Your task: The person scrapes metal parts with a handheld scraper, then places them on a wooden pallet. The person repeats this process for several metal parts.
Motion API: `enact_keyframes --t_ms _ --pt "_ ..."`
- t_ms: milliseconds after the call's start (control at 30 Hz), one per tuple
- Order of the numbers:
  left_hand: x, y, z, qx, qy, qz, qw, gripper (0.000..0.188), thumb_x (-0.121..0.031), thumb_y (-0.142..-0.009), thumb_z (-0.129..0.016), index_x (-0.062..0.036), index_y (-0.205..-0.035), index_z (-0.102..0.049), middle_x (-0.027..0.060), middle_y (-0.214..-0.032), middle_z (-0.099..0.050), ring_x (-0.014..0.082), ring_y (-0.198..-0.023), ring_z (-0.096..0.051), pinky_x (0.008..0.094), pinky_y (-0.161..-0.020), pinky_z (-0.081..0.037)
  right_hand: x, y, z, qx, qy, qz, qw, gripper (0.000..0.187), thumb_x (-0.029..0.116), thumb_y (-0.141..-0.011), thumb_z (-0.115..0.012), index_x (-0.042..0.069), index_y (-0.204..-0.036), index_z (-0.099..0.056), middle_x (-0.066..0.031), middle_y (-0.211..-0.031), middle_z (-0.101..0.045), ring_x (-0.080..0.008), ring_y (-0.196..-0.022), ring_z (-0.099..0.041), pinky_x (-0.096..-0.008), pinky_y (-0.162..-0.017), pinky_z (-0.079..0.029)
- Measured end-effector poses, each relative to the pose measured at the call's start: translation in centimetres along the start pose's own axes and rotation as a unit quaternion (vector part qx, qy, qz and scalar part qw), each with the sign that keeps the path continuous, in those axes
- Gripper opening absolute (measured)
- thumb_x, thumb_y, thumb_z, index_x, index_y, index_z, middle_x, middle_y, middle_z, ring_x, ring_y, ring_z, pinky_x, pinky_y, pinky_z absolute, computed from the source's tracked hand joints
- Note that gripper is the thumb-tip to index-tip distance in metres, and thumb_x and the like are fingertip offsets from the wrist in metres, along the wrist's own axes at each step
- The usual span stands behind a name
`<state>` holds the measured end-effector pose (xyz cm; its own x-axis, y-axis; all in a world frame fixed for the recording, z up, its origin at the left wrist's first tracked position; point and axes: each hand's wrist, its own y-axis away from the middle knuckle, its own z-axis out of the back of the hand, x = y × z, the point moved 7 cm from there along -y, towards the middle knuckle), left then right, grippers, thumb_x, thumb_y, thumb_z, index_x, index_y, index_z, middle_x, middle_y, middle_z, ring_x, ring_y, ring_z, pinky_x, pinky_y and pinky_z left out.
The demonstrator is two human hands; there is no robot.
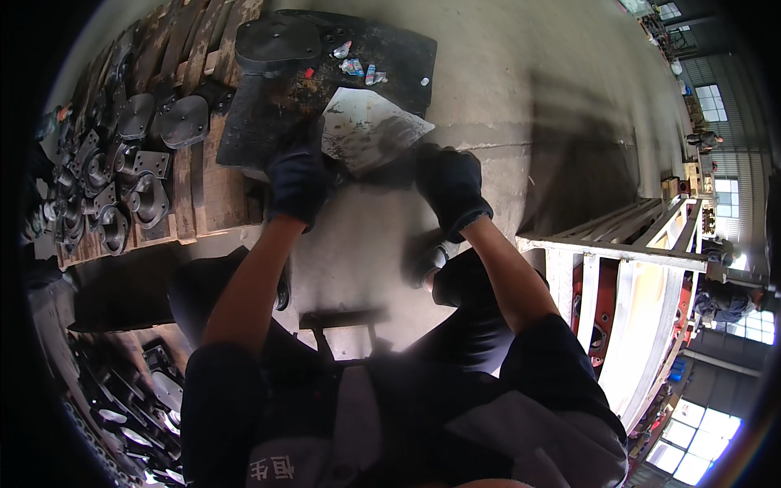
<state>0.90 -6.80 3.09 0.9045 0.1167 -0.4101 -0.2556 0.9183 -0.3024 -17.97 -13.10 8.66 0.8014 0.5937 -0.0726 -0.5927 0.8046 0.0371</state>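
1. Near the dark board [254, 122], your gloved left hand [297, 183] and right hand [450, 183] flank a stained white sheet [362, 122]; both look curled, but shadow hides how far they close or whether they hold it.
2. Just beyond, the sheet overlies the board, apparently for both hands' reach.
3. Farther off, crumpled tubes [352, 67] and a rounded plate [277, 41] sit presumably out of your way.

The left hand [298, 177] and right hand [450, 185] wear dark blue gloves [455, 175] with snug cuffs [474, 218]. The dark shirt [305, 398] has short sleeves [553, 358], grey panels [355, 415] and pale lettering [272, 469]; the trousers [480, 333] are dark.
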Motion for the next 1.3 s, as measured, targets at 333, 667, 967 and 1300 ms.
enact_keyframes --t_ms 333,667,967,1300 --pt "0.2 0.5 -0.2 -0.023 -0.034 -0.022 0.999 0.080 -0.041 -0.068 -0.070 -0.0034 -0.132 -0.041 0.0204 -0.125 -0.051 0.0347 -0.115 -0.048 0.0434 -0.099 -0.036 -0.3 -0.9 0.0 -0.070 -0.010 -0.002 0.997 0.020 0.029 -0.081 -0.054 0.013 -0.074 -0.063 -0.0100 -0.068 -0.065 -0.0261 -0.063 -0.064 -0.0390 -0.058 -0.048" --pt "0.5 0.4 -1.0 0.045 -0.027 0.004 0.999 0.079 -0.043 -0.072 -0.068 -0.0026 -0.134 -0.039 0.0212 -0.125 -0.050 0.0356 -0.114 -0.049 0.0431 -0.098 -0.037 0.5 -0.8 -1.4 -0.037 -0.010 0.025 0.999 0.019 0.028 -0.081 -0.055 0.010 -0.077 -0.061 -0.0091 -0.066 -0.063 -0.0280 -0.064 -0.064 -0.0404 -0.058 -0.049" --pt "0.5 0.4 -1.1 0.045 -0.020 -0.009 0.999 0.084 -0.032 -0.070 -0.071 0.0023 -0.136 -0.033 0.0247 -0.116 -0.055 0.0365 -0.109 -0.052 0.0429 -0.096 -0.040 -2.8 0.4 -3.0 -0.064 -0.198 -0.071 0.976 0.015 0.021 -0.087 -0.047 0.008 -0.086 -0.056 -0.0191 -0.071 -0.062 -0.0385 -0.069 -0.060 -0.0484 -0.062 -0.048" --pt "-1.0 0.0 0.8 -0.035 -0.015 -0.064 0.997 0.086 -0.033 -0.070 -0.071 0.0022 -0.137 -0.030 0.0251 -0.118 -0.054 0.0367 -0.110 -0.051 0.0415 -0.096 -0.040 -1.9 1.6 -5.9 -0.041 -0.276 -0.030 0.960 0.021 0.021 -0.087 -0.048 0.011 -0.102 -0.060 -0.0192 -0.082 -0.063 -0.0380 -0.078 -0.060 -0.0463 -0.070 -0.048"
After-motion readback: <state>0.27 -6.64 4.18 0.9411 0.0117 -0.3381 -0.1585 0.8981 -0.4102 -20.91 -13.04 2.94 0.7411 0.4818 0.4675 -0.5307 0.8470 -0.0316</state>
